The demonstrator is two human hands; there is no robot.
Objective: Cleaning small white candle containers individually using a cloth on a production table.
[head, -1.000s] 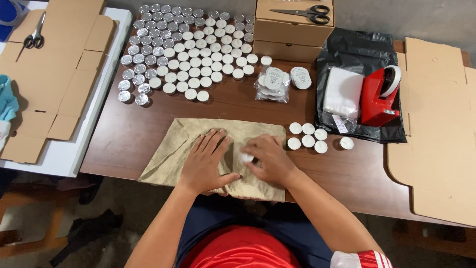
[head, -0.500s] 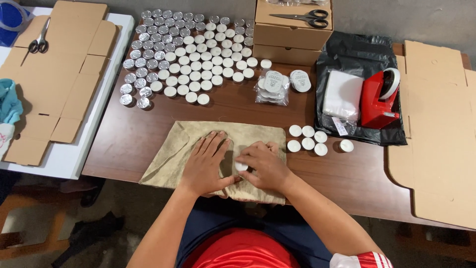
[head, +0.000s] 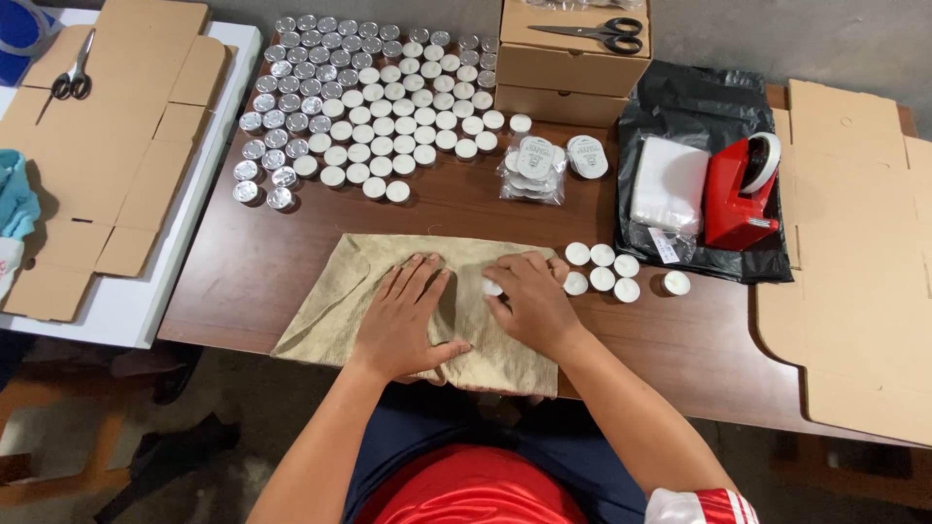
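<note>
A small round white tealight candle [head: 492, 287] lay on a tan, crinkled paper bag [head: 330, 306] spread flat near the front edge of the brown wooden tabletop [head: 243, 281], the bag's long axis running along that edge. The right hand [head: 529, 303], fingers curled, pinched the candle at its fingertips. The left hand [head: 403, 320] pressed flat on the bag, fingers spread. Six loose white tealights [head: 602, 268] sat just beside the bag towards the right edge. A field of silver-cupped tealights [head: 359, 107] filled the far left corner. Black-handled scissors [head: 594, 34] rested on stacked cardboard boxes [head: 568, 73] at the far edge.
</note>
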